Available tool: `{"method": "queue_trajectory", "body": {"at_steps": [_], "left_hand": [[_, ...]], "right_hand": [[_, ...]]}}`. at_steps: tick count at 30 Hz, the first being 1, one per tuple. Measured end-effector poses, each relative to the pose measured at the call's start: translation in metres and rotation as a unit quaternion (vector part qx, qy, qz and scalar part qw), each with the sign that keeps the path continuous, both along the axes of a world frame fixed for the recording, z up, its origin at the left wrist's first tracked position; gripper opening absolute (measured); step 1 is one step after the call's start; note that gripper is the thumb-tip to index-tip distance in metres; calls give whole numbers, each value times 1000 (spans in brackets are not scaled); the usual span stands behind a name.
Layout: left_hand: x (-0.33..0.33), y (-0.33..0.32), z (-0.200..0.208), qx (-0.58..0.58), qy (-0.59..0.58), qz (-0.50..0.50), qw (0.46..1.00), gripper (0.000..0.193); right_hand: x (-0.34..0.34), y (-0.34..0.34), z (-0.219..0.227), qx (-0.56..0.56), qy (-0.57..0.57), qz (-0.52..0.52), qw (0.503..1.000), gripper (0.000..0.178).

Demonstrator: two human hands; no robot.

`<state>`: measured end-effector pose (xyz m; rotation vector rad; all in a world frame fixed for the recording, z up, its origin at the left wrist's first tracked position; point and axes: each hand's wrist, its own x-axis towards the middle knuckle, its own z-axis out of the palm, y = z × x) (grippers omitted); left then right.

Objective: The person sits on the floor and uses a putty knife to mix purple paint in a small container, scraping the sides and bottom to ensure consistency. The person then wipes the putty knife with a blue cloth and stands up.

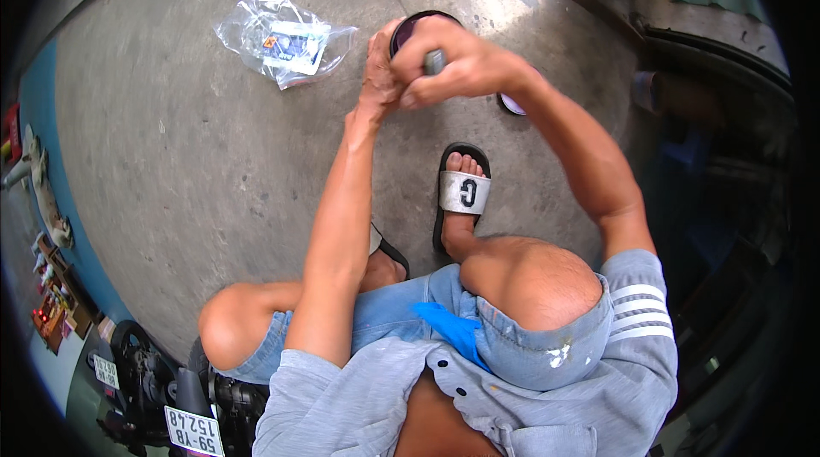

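A round can point(416, 23) with a dark rim and a dark purple inside is at the top centre, partly covered by my hands. My left hand point(380, 68) is closed round its left side. Over the opening, my right hand point(453, 60) makes a fist round a tool with a rounded grey handle end point(435, 62); the rest of the tool is hidden. Behind my right forearm a round lid-like piece point(513, 104), whitish with a dark edge, lies on the floor, partly covered. A crumpled clear plastic bag point(256, 34) with a labelled packet point(295, 49) in it lies left of the can.
My feet in sandals point(464, 192) stand on the grey concrete floor point(196, 132) between me and the can. A blue cloth point(453, 331) lies against my shorts. Motorbikes point(188, 397) stand at the lower left. Dark clutter point(709, 175) fills the right side.
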<state>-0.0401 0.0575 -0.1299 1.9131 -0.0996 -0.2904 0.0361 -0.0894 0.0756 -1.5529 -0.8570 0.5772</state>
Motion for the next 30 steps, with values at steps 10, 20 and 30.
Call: {"method": "queue_trajectory", "body": {"at_steps": [10,20,30], "left_hand": [[-22,-31,62,49,-168,149,973,116],[-7,-38,70,17,-149,149,977,95],[-1,-31,88,9,-126,59,990,90]], "right_hand": [[7,8,11,200,26,-423,883,28],[11,-17,26,140,32,-375,916,22],[5,5,6,181,-29,-473,862,29]]}}
